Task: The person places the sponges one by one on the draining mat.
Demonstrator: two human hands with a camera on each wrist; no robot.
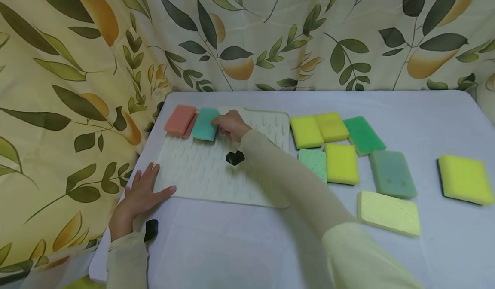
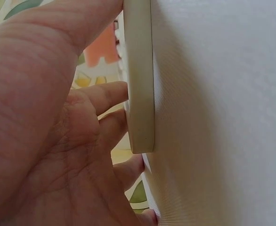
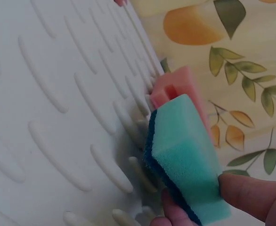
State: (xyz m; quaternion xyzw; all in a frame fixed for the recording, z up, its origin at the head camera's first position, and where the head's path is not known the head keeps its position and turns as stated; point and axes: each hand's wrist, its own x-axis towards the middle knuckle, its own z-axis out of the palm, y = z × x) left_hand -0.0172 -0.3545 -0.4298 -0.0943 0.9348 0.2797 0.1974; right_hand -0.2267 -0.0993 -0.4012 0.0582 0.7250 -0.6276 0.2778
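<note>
Here, the right hand (image 1: 233, 124) pinches a plain-faced teal sponge (image 1: 204, 125).

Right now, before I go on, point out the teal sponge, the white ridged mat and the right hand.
Teal sponge (image 3: 189, 153): right wrist view, on its foam face.
White ridged mat (image 1: 203, 166): head view, on its bare ridged surface.
Right hand (image 1: 233, 124): head view, on the back of the hand.

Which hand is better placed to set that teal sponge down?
Probably the right hand: it pinches the teal sponge over the white mat. The left hand, fingers spread, is at the mat's near-left corner, holding no sponge.
</note>
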